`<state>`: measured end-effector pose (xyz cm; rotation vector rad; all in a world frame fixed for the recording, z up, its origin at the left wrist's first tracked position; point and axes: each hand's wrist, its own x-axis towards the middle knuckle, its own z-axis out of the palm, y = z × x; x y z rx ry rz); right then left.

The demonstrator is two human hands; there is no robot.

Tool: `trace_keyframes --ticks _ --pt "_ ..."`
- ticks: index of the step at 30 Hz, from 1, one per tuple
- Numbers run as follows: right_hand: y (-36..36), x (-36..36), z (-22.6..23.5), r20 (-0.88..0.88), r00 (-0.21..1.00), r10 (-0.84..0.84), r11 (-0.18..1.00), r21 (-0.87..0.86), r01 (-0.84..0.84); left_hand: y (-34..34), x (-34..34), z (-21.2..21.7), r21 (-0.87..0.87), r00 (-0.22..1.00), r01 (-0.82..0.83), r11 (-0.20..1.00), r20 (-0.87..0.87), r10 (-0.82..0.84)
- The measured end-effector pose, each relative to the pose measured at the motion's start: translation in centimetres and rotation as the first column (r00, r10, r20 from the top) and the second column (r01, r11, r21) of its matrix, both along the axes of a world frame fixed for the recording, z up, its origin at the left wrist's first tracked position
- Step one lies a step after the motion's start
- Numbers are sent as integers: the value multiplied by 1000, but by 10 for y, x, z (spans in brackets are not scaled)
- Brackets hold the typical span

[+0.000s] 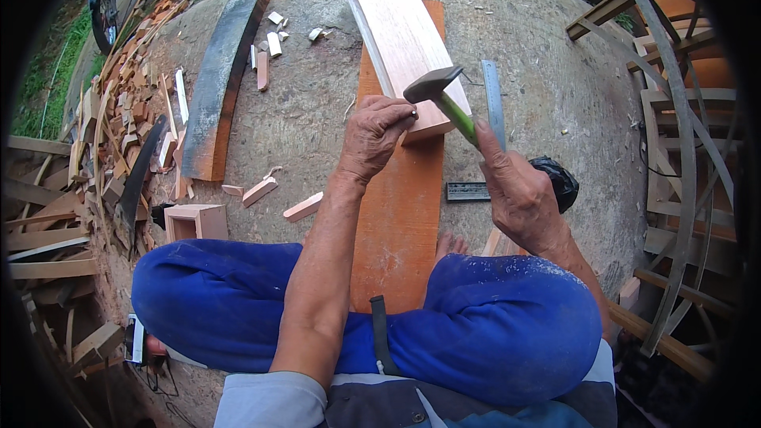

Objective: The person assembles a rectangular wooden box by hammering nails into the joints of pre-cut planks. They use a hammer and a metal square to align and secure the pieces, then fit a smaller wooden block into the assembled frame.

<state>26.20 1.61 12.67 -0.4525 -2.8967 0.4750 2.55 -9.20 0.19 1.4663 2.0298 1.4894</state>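
Observation:
A long, narrow box of pale wood [400,20] lies on a reddish-brown plank [400,222], pointing away from me. At its near end my left hand [372,136] is closed in a pinch on a small nail [414,113], of which only a bright tip shows. My right hand [519,194] is wrapped round the green handle of a hammer [436,89]. The dark hammer head is over the box's near end, close to my left fingertips. Whether the hammer touches the wood I cannot tell.
A metal ruler [493,99] and a dark square's stock [468,192] lie right of the plank, near a black plastic bag [556,182]. On the left are a dark curved board [226,83], wood offcuts [304,206], a small wooden box [198,222] and a scrap heap [131,123]. Wooden frames [682,143] stand right.

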Motion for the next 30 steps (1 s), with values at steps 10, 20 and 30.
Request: trace_keyframes --ticks 10,20,30 --pt "-2 2 3 98 995 -24 1000 -3 24 0 0 -2 -11 1000 -5 1000 -8 5" --pt "5 1 -2 40 999 -27 994 -103 31 42 -11 0 -62 684 -299 952 682 259" --pt "9 -14 28 389 921 -3 999 49 -17 59 -32 -29 -211 690 -23 977 704 168"
